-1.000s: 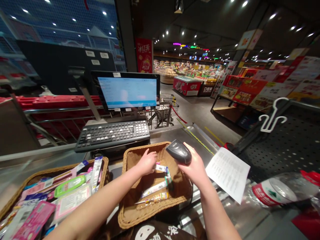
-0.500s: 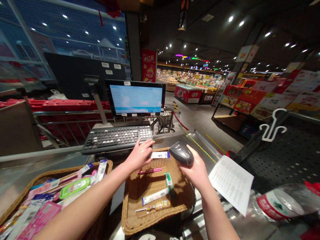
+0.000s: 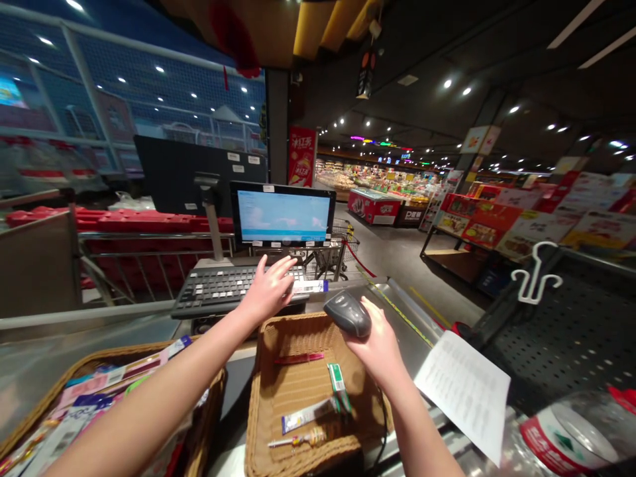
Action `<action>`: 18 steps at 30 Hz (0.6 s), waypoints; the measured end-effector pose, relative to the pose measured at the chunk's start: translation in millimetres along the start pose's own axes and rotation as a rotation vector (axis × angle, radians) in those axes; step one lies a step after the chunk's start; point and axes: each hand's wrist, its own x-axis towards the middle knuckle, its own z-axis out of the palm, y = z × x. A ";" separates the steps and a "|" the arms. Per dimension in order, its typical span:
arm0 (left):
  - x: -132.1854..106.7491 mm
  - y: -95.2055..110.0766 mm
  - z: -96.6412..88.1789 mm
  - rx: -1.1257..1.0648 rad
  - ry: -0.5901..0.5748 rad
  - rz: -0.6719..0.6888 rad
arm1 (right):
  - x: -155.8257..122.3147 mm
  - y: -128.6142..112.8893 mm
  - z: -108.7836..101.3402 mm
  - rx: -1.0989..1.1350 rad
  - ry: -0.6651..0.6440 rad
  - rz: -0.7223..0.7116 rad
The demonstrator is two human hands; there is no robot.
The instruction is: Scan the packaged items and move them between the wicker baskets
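My left hand (image 3: 269, 289) is over the right end of the black keyboard (image 3: 218, 286), with its fingers stretched toward the keys. A slim white packet (image 3: 309, 286) with a barcode and a blue end sticks out from under that hand, held in it. My right hand (image 3: 376, 341) is wrapped round a dark handheld barcode scanner (image 3: 348, 313), its head pointing left above the basket. Below, a wicker basket (image 3: 252, 411) contains a thin pink item (image 3: 299, 358), a green-and-white packet (image 3: 336, 377), a white-and-blue packet (image 3: 308, 416) and a small stick-shaped item (image 3: 298, 438).
A second wicker basket (image 3: 217, 397) at lower left is full of packaged goods. The lit monitor (image 3: 284, 213) stands behind the keyboard. To the right are a printed sheet (image 3: 467, 391), a large clear bottle (image 3: 571, 430) and a white hook (image 3: 536, 273) on a perforated panel.
My left hand has moved with the white packet from the basket's far rim up over the keyboard. The scanner stays in my right hand, slightly further left. The view has tilted up.
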 end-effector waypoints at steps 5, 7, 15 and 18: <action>-5.8 -9.7 -13.1 0.048 0.039 -0.012 | -6.1 -13.8 2.7 -0.011 -0.040 -0.021; -9.3 -13.2 -18.6 0.062 0.038 -0.014 | -8.1 -18.4 4.8 -0.008 -0.047 -0.022; -33.0 -23.7 -42.1 0.051 0.079 -0.033 | -19.5 -41.4 12.2 0.007 -0.035 -0.052; -43.6 -28.9 -50.7 0.064 0.075 -0.045 | -24.2 -52.5 14.8 0.007 -0.036 -0.048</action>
